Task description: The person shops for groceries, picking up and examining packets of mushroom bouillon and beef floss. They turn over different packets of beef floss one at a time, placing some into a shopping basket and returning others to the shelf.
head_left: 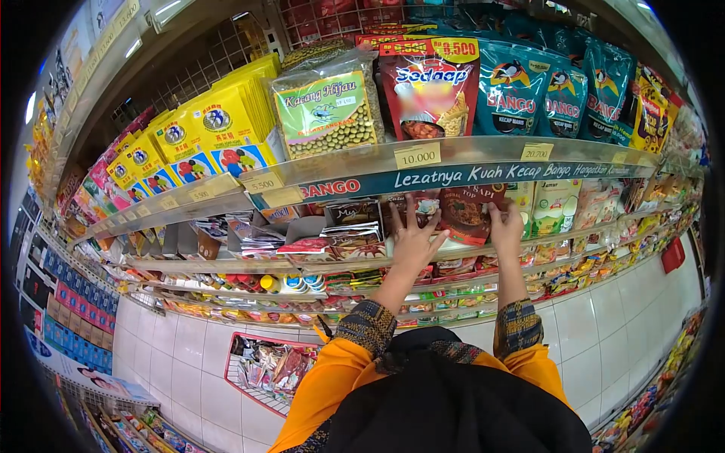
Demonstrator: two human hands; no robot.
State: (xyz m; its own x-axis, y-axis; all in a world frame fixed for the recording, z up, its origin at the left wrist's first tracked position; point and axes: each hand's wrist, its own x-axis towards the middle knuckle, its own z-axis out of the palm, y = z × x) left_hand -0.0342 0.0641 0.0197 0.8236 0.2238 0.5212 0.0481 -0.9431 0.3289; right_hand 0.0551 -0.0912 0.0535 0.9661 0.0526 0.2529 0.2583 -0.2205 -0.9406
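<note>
A brown food packet with a picture of a dish stands upright on the second shelf, under the blue-green label strip. My right hand pinches its right edge between thumb and fingers. Just to the left, my left hand has its fingers spread against a dark red packet beside the brown one. Part of that red packet is hidden by the fingers. To the right of my right hand is a green and white packet.
On the upper shelf are yellow packets, a bag of green beans, a red Sedaap pouch and blue-green Bango pouches. The shelf edge juts out above my hands. A red-rimmed basket with packets stands on the floor.
</note>
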